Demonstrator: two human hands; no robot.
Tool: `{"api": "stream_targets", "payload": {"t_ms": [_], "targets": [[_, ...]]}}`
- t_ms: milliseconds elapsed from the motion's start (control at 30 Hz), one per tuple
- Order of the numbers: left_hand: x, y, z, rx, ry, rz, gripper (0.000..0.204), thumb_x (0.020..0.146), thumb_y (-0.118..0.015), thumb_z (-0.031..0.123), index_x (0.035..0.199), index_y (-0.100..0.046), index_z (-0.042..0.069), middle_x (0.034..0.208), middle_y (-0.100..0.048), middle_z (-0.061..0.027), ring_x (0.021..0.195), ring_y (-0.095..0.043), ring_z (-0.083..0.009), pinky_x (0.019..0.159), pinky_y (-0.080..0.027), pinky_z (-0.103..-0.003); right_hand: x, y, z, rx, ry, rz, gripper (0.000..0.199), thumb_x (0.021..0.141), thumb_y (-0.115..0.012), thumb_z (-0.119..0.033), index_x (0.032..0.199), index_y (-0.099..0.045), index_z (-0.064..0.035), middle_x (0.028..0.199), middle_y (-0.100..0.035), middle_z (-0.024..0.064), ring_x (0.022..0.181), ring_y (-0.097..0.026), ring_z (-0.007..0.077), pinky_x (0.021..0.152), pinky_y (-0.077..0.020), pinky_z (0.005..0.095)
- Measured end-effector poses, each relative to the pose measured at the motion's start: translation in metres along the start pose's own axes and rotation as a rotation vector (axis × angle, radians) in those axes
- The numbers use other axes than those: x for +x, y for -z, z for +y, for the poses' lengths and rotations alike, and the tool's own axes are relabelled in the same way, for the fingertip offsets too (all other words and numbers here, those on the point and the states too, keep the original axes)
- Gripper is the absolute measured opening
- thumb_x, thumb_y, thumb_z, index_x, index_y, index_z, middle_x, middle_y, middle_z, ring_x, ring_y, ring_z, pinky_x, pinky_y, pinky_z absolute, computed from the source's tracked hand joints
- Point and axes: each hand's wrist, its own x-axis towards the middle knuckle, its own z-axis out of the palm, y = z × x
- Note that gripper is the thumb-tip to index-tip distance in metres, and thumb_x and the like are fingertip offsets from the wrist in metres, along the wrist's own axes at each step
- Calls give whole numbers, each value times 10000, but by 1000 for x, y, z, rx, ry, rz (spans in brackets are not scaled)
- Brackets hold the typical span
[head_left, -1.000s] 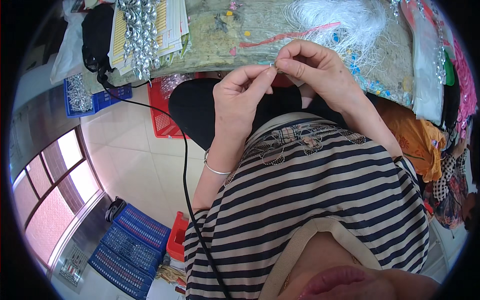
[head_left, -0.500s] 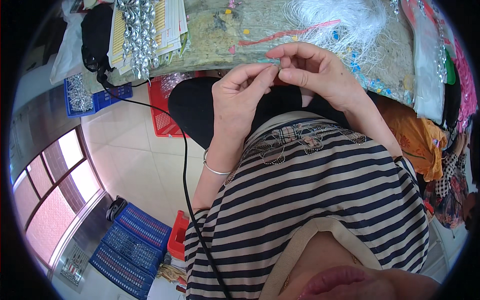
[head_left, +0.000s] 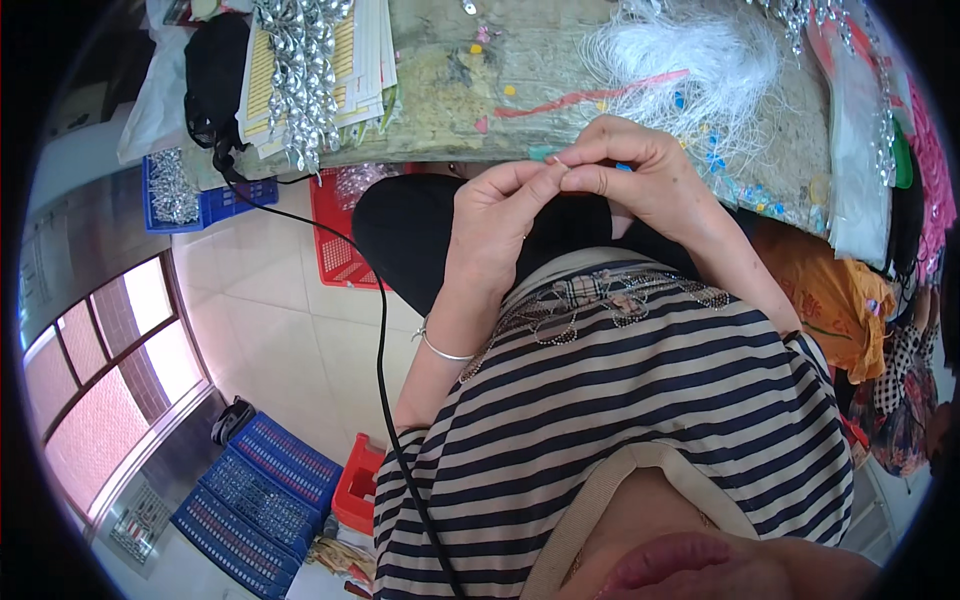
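Observation:
My left hand and my right hand meet at the fingertips just off the near edge of the worktable, above my lap. Thumb and forefinger of each are pinched together, and the two pinches touch. Whatever lies between them is too small or too hidden to make out. Beyond the right hand, a loose heap of white thread spreads over the tabletop. A thin red strip runs into its left side.
Twisted silver strands lie over yellow-lined cards at the far left. A black cable hangs past my left arm. Blue and red baskets stand below the table. Clear plastic bags hang at right.
My right fingers, spread wider before, have closed in to a pinch against the left fingertips. Both hands sit slightly lower and further right in the picture; the whole view has shifted a little.

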Motion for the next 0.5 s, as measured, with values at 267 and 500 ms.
{"api": "stream_targets", "payload": {"t_ms": [267,500], "targets": [[-5,-6,8,42,-49,-7,166,875,-626,105,944,-669,-39,888,-669,-57,812,-588,-74,745,-459,-200,2,-4,3,40,-10,37,61,827,-657,-63,868,-678,-24,847,-557,25,593,-558,64,368,-427,165],[-7,-6,11,176,-154,18,145,849,-651,150,906,-703,28,690,-602,60,526,-354,10,469,-252,-161,5,-3,-10,187,-204,21,80,882,-588,-82,857,-603,-7,803,-561,14,694,-563,66,559,-465,182]]}}
